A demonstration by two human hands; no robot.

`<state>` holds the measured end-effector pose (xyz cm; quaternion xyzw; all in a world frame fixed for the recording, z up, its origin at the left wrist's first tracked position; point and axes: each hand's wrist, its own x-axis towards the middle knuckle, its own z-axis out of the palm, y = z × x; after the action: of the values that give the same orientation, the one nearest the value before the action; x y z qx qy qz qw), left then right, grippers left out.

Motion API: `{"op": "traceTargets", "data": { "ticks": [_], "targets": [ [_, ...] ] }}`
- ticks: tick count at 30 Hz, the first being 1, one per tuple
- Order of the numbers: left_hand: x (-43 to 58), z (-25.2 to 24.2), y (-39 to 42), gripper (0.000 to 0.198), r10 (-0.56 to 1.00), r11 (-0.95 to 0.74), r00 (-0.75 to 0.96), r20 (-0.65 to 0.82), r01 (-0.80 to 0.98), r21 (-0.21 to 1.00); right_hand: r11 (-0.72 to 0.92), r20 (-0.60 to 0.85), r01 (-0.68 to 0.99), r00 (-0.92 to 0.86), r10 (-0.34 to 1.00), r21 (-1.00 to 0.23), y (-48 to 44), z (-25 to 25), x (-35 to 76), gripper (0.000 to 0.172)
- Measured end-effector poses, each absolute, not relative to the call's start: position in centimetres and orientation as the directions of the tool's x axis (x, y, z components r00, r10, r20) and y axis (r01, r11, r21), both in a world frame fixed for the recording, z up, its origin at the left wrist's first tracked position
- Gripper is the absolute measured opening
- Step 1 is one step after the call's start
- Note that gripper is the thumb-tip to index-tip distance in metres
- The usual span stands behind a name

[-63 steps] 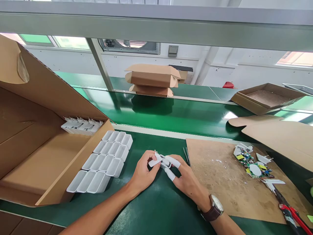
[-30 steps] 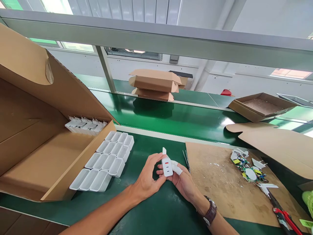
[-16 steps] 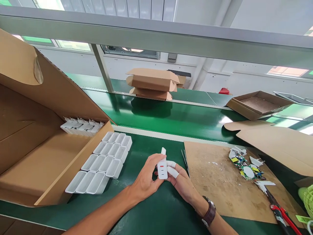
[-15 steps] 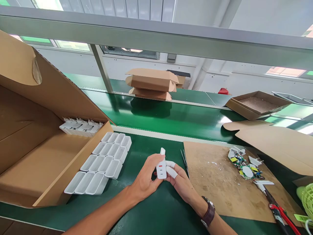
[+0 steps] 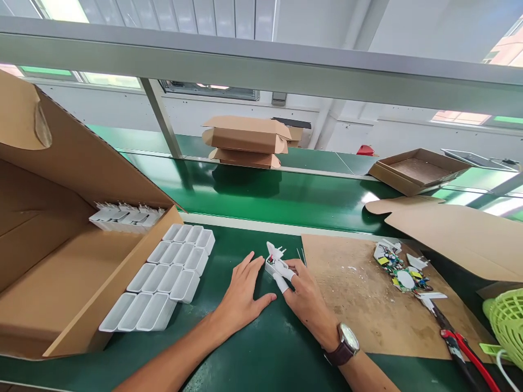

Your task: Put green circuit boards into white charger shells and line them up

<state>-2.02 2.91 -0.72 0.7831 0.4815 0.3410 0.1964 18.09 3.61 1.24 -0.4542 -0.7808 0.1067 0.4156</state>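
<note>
A white charger (image 5: 271,265) stands on the green table between my hands, with white pieces and a bit of red wiring showing at its top. My right hand (image 5: 301,291), with white finger covers on two fingers, grips its right side. My left hand (image 5: 244,291) rests open just left of it, fingers spread and apart from the charger. Rows of white plastic casings (image 5: 163,277), open side up, sit further left. Just beyond my right fingers, the tips of thin tweezers (image 5: 300,253) show; the rest is hidden.
A large open cardboard box (image 5: 98,294) on the left contains more white parts (image 5: 126,216). A brown board (image 5: 339,326) at right bears circuit boards (image 5: 402,272) and red-handled cutters (image 5: 457,343). A green basket (image 5: 506,321) is at the far right.
My left hand has let go of the charger and spread open on its left. The charger has been turned and lowered to the table, still in my right hand; its ports no longer show.
</note>
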Motion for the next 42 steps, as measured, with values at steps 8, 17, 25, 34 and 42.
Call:
{"op": "traceTargets", "data": {
  "ticks": [8,17,25,34,42],
  "targets": [
    [-2.0,-0.8,2.9,0.074,0.886,-0.459,0.289,0.361,0.645,0.610,0.572,0.567,0.635,-0.245,0.786,-0.519,3.5,1.0,18.3,0.033],
    [-1.9,0.1,2.9,0.071,0.886,-0.464,0.296,0.358,0.540,0.702,0.550,0.503,0.412,-0.226,0.834,-0.726,3.1,1.4,16.8,0.033],
    [-2.4,0.9,3.5,0.045,0.867,-0.445,0.047,0.495,0.520,0.729,0.397,0.513,0.886,-0.232,0.827,-0.240,4.9,1.8,21.7,0.021],
    [-3.0,1.7,3.6,0.057,0.775,-0.623,0.292,0.561,0.507,0.596,0.483,0.403,0.850,-0.375,0.835,-0.210,4.1,0.7,20.5,0.029],
    [-3.2,1.1,3.9,0.060,0.818,-0.576,0.336,0.467,0.467,0.671,0.453,0.363,0.625,-0.276,0.890,-0.635,4.5,2.7,20.9,0.043]
  ]
}}
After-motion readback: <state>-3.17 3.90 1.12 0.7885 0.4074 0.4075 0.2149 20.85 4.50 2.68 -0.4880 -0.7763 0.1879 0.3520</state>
